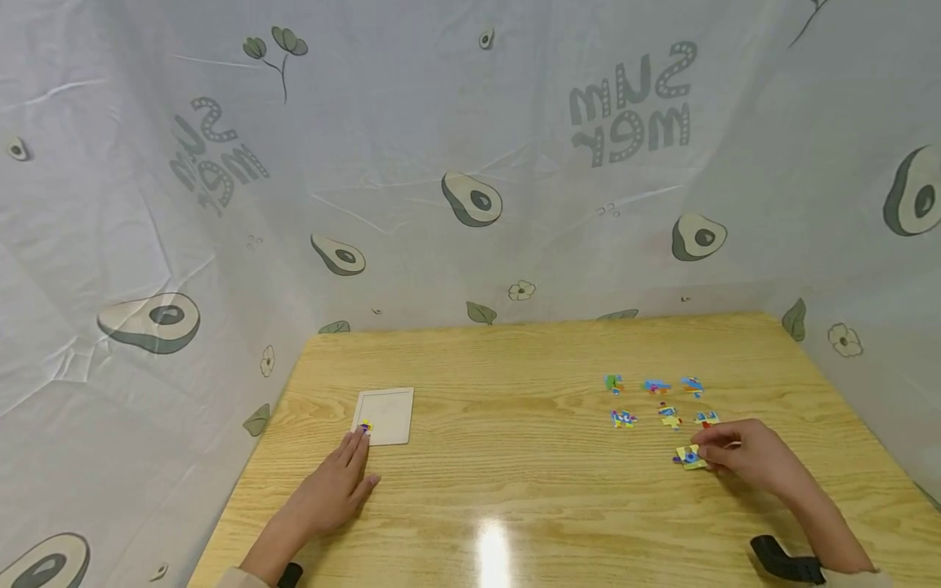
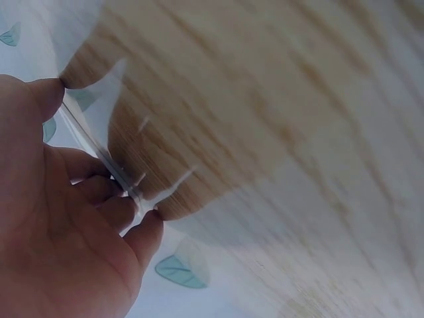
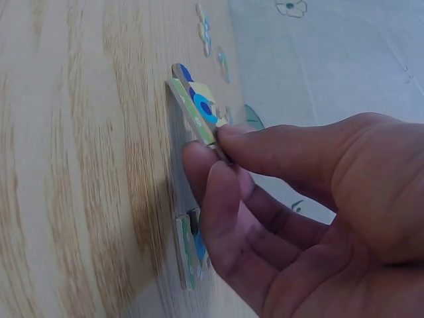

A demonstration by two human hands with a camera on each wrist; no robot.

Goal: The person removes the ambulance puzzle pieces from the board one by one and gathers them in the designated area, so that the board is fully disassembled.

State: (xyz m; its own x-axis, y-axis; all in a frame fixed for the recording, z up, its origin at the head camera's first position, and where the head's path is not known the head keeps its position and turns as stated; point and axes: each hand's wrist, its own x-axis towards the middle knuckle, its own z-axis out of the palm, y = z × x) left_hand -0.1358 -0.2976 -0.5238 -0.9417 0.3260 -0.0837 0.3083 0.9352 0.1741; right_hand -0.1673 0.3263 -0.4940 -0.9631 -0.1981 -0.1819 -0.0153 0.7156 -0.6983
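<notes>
A yellow-and-blue puzzle piece [image 1: 689,458] sits at about four o'clock on the wooden surface [image 1: 515,457], tilted up in the pinching grip of the right hand [image 1: 742,454]. Loose pieces [image 1: 657,386] lie just beyond, toward twelve. At eight o'clock, the left hand [image 1: 334,490] lies flat, fingertips touching the puzzle tray [image 1: 385,415].

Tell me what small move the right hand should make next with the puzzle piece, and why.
Probably lift it clear of the wooden table. The right hand already pinches the yellow-and-blue jigsaw piece at its edge, tilted up in the wrist view, while the left hand rests flat by the pale square puzzle tray.
</notes>
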